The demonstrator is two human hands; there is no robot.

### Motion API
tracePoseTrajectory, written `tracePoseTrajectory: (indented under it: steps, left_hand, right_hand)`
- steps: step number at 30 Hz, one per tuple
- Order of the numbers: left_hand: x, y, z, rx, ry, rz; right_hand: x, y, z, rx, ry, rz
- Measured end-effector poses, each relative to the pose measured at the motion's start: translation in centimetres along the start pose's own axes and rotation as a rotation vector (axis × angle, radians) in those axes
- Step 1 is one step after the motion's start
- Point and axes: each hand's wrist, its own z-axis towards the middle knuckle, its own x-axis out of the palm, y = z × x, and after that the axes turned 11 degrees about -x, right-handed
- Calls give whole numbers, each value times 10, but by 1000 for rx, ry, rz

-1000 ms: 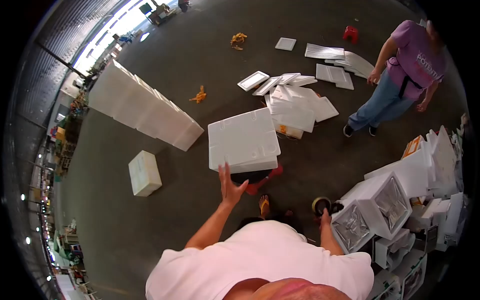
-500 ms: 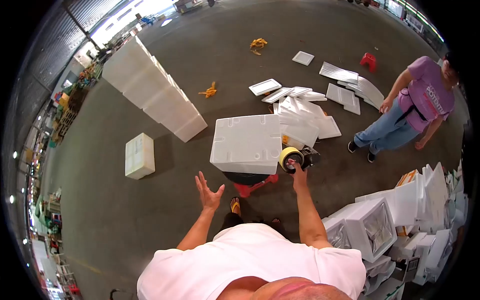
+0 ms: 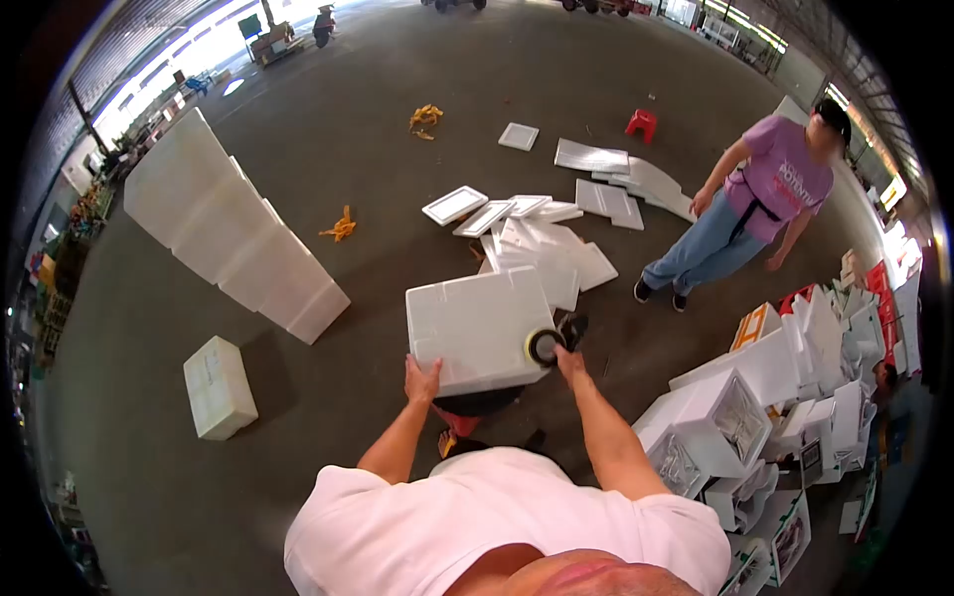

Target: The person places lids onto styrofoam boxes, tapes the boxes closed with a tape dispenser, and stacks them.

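A white foam box (image 3: 475, 320) rests on a black round top (image 3: 479, 401) over a red stand (image 3: 459, 421) in front of me. My left hand (image 3: 422, 379) grips the box's near left corner, thumb on the near face and fingers along the side. In my right hand (image 3: 569, 366) is a tape dispenser (image 3: 574, 332) with a roll of yellowish tape (image 3: 543, 347), held against the box's right end. The right fingers are wrapped round the dispenser and partly hidden.
Loose foam lids (image 3: 537, 248) lie beyond the box. Stacked foam boxes (image 3: 238, 238) and a single box (image 3: 221, 389) stand left. A person (image 3: 760, 189) in a purple shirt stands right, above a heap of foam boxes (image 3: 730, 422). A red stool (image 3: 642, 124) is farther off.
My left hand, spread in the air before, has come onto the box's left corner. The tape dispenser has moved against the box's right end. The box sits turned, and my view has shifted right.
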Motion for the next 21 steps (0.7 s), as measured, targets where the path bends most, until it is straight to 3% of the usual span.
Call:
tracePoseTrajectory:
  steps: [1,5,10,12,15,21]
  left_hand:
    - [-7,-4,-3,-44,44,-29]
    - [-25,4,1,8,100,-177]
    - [-26,19,9,64,180,-337]
    - [-25,20,13,76,164,-294]
    - [-24,15,23,133,135,-268]
    - [-35,11,33,101,281,-196]
  right_hand:
    - [-14,26,-24,-3,121,219]
    - [15,-5,-25,56,126,232]
    - [23,11,-45,63,15,182]
    - [15,5,-44,99,135,270]
    - [19,-3,-46,115,72,249]
    - [2,11,-70,91,67,311]
